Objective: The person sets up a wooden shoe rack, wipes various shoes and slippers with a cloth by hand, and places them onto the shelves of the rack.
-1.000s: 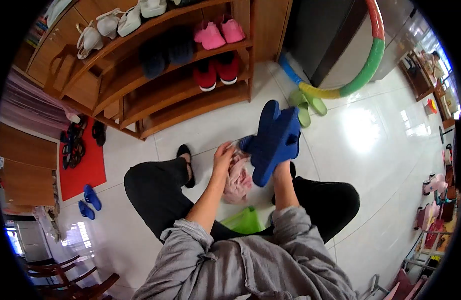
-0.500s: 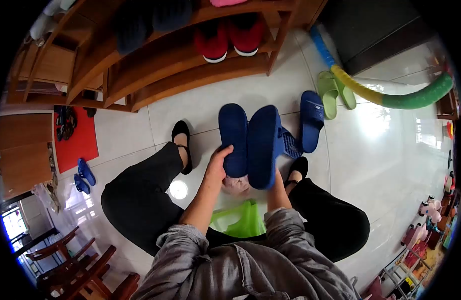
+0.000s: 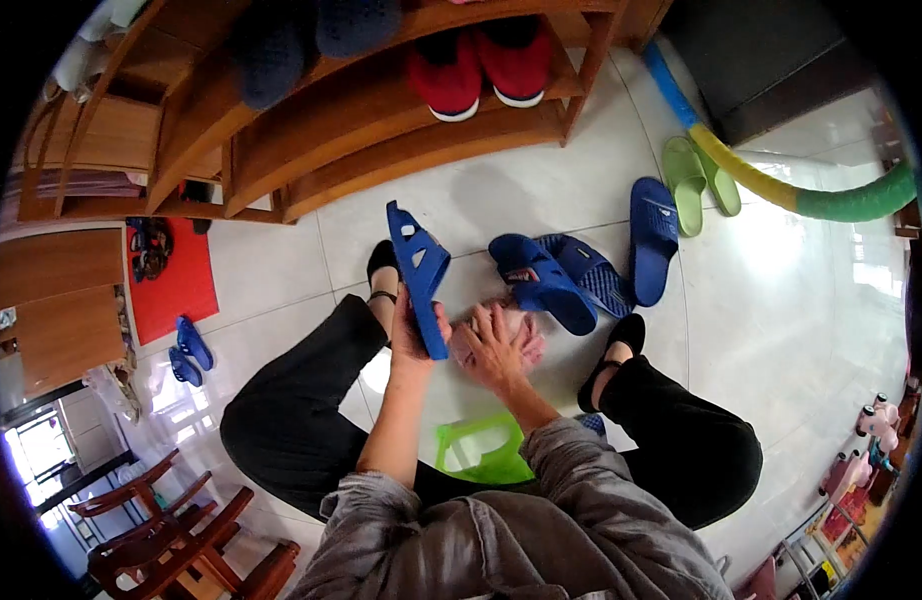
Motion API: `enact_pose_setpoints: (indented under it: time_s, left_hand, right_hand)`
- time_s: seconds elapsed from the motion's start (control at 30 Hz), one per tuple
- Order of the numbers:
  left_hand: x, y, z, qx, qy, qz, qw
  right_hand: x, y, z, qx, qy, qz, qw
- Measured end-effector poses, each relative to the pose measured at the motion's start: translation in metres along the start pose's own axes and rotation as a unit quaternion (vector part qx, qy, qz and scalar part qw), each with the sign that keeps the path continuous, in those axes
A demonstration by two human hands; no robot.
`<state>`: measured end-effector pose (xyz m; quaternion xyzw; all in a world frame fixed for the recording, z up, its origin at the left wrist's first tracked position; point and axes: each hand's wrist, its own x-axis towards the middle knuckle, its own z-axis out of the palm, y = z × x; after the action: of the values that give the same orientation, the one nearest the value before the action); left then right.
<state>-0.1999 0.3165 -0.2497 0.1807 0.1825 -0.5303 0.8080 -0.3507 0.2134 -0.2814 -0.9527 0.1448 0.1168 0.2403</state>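
My left hand (image 3: 418, 325) grips a blue slipper (image 3: 417, 268) near one end, holding it up on edge so that its side and cut-out strap show. My right hand (image 3: 499, 345) lies with spread fingers on a crumpled pink cloth (image 3: 534, 350) on the floor. Just beyond the cloth, another blue slipper (image 3: 543, 285) rests partly against a blue slipper (image 3: 596, 275) with a ribbed footbed. A further blue slipper (image 3: 653, 242) lies to their right.
Ahead stands a wooden shoe rack (image 3: 381, 150) with red shoes (image 3: 515, 65). Green slippers (image 3: 685, 185) and a coloured hoop (image 3: 741, 172) are at the right. Between my legs is a bright green plastic object (image 3: 481, 452). A wooden chair (image 3: 181, 530) stands at the lower left.
One of the two slippers held side by side now lies on the floor at the right. My right hand has moved onto the pink cloth. The slipper in my left hand has turned on edge.
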Motion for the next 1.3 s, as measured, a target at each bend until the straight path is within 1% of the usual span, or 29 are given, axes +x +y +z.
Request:
enact_pose_setpoints:
  time_s: [0.07, 0.1, 0.17, 0.23, 0.33, 0.37, 0.4, 0.47, 0.53, 0.57, 0.6, 0.63, 0.67, 0.73, 0.77, 0.8, 0.87, 0.9, 0.97, 1.0, 1.03, 1.07, 1.1, 1.13, 1.17, 1.2, 1.23, 1.27, 1.3]
  left_hand:
    - [-0.006, 0.010, 0.029, 0.122, 0.102, -0.073, 0.985]
    - [-0.008, 0.014, 0.037, 0.117, 0.101, -0.068, 0.986]
    - [-0.014, 0.000, 0.051, 0.059, 0.085, 0.027, 0.994]
    - [-0.016, 0.002, 0.053, 0.039, 0.070, 0.027, 0.996]
    - [-0.017, 0.007, 0.051, 0.052, 0.117, 0.070, 0.989]
    - [-0.017, 0.011, 0.049, 0.053, 0.133, 0.084, 0.986]
    - [-0.017, 0.015, 0.047, 0.053, 0.147, 0.101, 0.982]
    - [-0.018, 0.016, 0.046, 0.074, 0.124, 0.107, 0.984]
    - [-0.025, 0.010, 0.049, 0.098, 0.111, 0.102, 0.984]
    - [-0.034, -0.004, 0.080, 0.220, 0.154, 0.153, 0.951]
    - [-0.030, -0.023, 0.091, 0.271, 0.151, 0.181, 0.933]
    - [-0.025, -0.043, 0.102, 0.320, 0.151, 0.208, 0.912]
    - [-0.016, -0.056, 0.089, 0.305, 0.103, 0.211, 0.923]
    - [-0.060, -0.077, 0.142, 0.395, 0.155, 0.149, 0.893]
    - [-0.076, -0.088, 0.158, 0.422, 0.172, 0.135, 0.880]
    - [-0.087, -0.100, 0.161, 0.415, 0.107, 0.108, 0.897]
    - [-0.107, -0.115, 0.172, 0.520, 0.092, 0.088, 0.845]
    - [-0.104, -0.121, 0.161, 0.489, 0.105, 0.069, 0.863]
    - [-0.101, -0.102, 0.156, 0.458, 0.041, 0.096, 0.883]
    - [-0.107, -0.090, 0.164, 0.445, 0.033, 0.118, 0.887]
    - [-0.095, -0.079, 0.162, 0.446, 0.059, 0.198, 0.871]
    - [-0.084, -0.068, 0.162, 0.439, 0.089, 0.282, 0.848]
    - [-0.074, -0.067, 0.172, 0.467, 0.130, 0.326, 0.812]
    - [-0.071, -0.059, 0.180, 0.483, 0.182, 0.382, 0.767]
    - [-0.076, -0.046, 0.194, 0.451, 0.165, 0.352, 0.803]
    - [-0.078, -0.043, 0.205, 0.466, 0.187, 0.380, 0.776]
    - [-0.080, -0.040, 0.208, 0.488, 0.140, 0.410, 0.758]
    - [-0.085, -0.037, 0.206, 0.507, 0.095, 0.439, 0.736]
    - [-0.088, -0.035, 0.205, 0.553, 0.130, 0.480, 0.668]
  right_hand:
    - [-0.012, 0.025, 0.024, 0.009, -0.052, 0.023, 0.998]
    - [-0.017, 0.041, 0.022, 0.014, -0.073, 0.010, 0.997]
    - [-0.014, 0.045, 0.039, 0.032, -0.062, 0.013, 0.997]
    - [0.005, 0.045, 0.051, 0.050, 0.011, 0.043, 0.998]
    - [0.019, 0.050, 0.020, 0.276, 0.057, 0.169, 0.945]
    - [0.025, 0.052, 0.011, 0.376, 0.097, 0.209, 0.898]
    - [0.032, 0.056, 0.000, 0.594, 0.125, 0.171, 0.776]
    - [0.032, 0.047, -0.065, 0.741, 0.121, 0.150, 0.643]
    - [0.024, 0.021, -0.131, 0.810, 0.117, 0.088, 0.567]
    - [0.015, 0.003, -0.161, 0.814, 0.108, 0.058, 0.568]
    - [0.015, -0.009, -0.168, 0.758, 0.128, 0.042, 0.639]
    - [0.019, -0.020, -0.160, 0.681, 0.230, 0.052, 0.693]
    - [0.024, -0.030, -0.154, 0.594, 0.331, 0.062, 0.731]
    - [-0.006, -0.029, -0.204, 0.683, 0.257, 0.028, 0.683]
    - [-0.018, -0.019, -0.218, 0.777, 0.165, -0.017, 0.608]
    - [-0.010, 0.005, -0.207, 0.796, 0.124, 0.075, 0.587]
    - [-0.025, 0.018, -0.216, 0.803, 0.142, 0.061, 0.575]
    - [-0.030, 0.019, -0.215, 0.801, 0.150, 0.045, 0.577]
    - [-0.045, 0.013, -0.206, 0.805, 0.159, 0.047, 0.569]
    - [-0.066, -0.020, -0.238, 0.810, 0.102, 0.166, 0.554]
    - [-0.064, -0.030, -0.236, 0.826, 0.093, 0.177, 0.528]
    - [-0.056, -0.036, -0.213, 0.741, 0.163, 0.068, 0.647]
    - [-0.060, -0.036, -0.201, 0.538, 0.286, -0.045, 0.792]
    - [-0.064, -0.043, -0.197, 0.263, 0.416, -0.113, 0.863]
    - [-0.066, -0.046, -0.198, 0.226, 0.444, -0.108, 0.861]
    - [-0.060, -0.042, -0.180, 0.512, 0.347, -0.034, 0.785]
    - [-0.055, -0.036, -0.166, 0.748, 0.211, 0.039, 0.628]
    - [-0.055, -0.025, -0.171, 0.615, 0.278, 0.021, 0.737]
    - [-0.051, -0.010, -0.178, 0.464, 0.331, 0.002, 0.821]
